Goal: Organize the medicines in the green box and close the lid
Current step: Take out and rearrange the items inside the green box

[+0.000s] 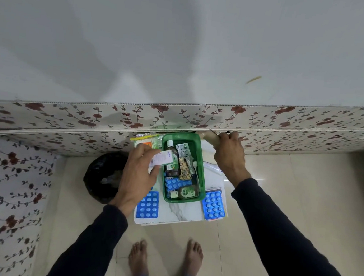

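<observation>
The open green box (202, 167) stands on a small white marble-patterned table (181, 212). Inside lie a dark bottle (172, 156), a silver pill strip (182, 149), a yellowish pill strip (184, 168), a blue blister pack (177, 184) and a small green bottle (184, 192). My left hand (139, 173) hovers at the box's left rim, shut on a small white medicine pack (162, 157). At the box's far right corner, my right hand (229, 157) grips a beige object (210, 138). Two blue blister packs (148, 204) (213, 205) lie on the table beside the box.
A black-lined waste bin (102, 179) stands on the floor left of the table. A bag of packets (147, 140) sits behind the box on the left. Papers (212, 167) lie right of the box. Floral wall panels (69, 118) run behind. My bare feet (165, 260) stand on the tiled floor.
</observation>
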